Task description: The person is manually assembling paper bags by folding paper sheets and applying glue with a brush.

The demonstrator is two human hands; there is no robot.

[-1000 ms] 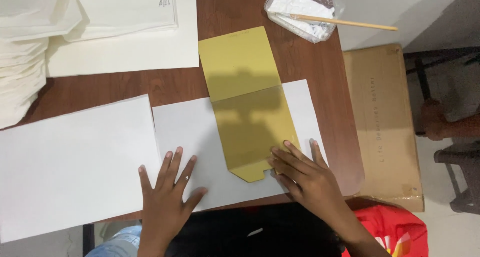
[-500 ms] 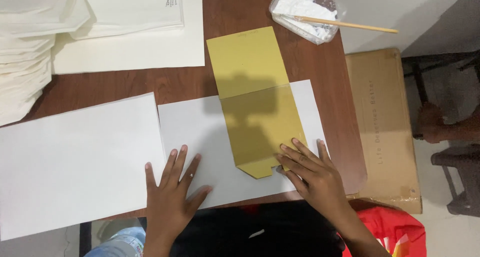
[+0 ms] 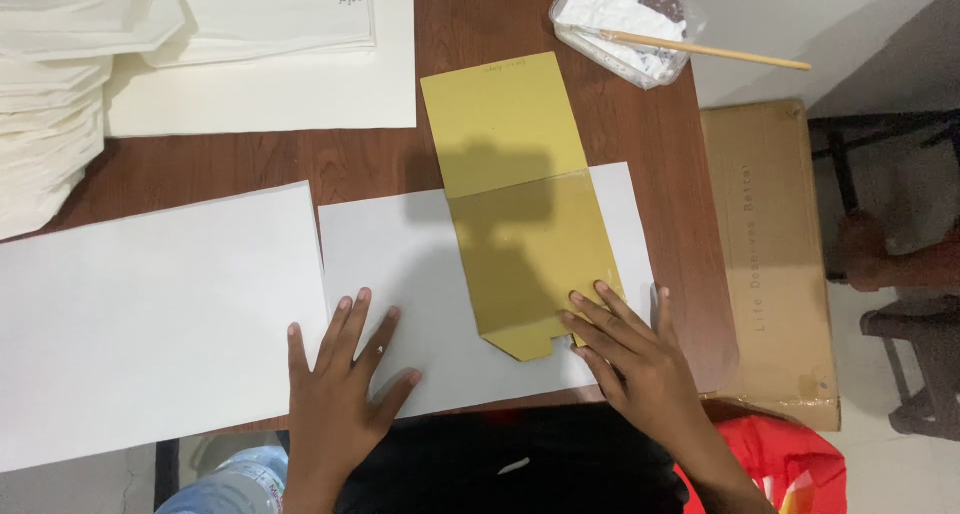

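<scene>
A yellow-gold folded paper piece [image 3: 520, 204] lies lengthwise on a white sheet [image 3: 420, 264] on the brown wooden table [image 3: 480, 14]. My right hand [image 3: 630, 359] lies flat with spread fingers; its fingertips press the lower right corner of the gold paper. My left hand [image 3: 345, 384] rests flat, fingers apart, on the white sheet's lower left part, holding nothing.
A larger white sheet [image 3: 150, 314] lies to the left. Stacks of white paper [image 3: 260, 44] fill the far left. A clear tub of white paste [image 3: 625, 19] with a wooden stick [image 3: 720, 51] stands far right. A cardboard box [image 3: 770, 254] sits beside the table.
The view has shifted slightly. Both hands stay flat in nearly the same places; the right hand's fingers remain on the gold paper's lower edge.
</scene>
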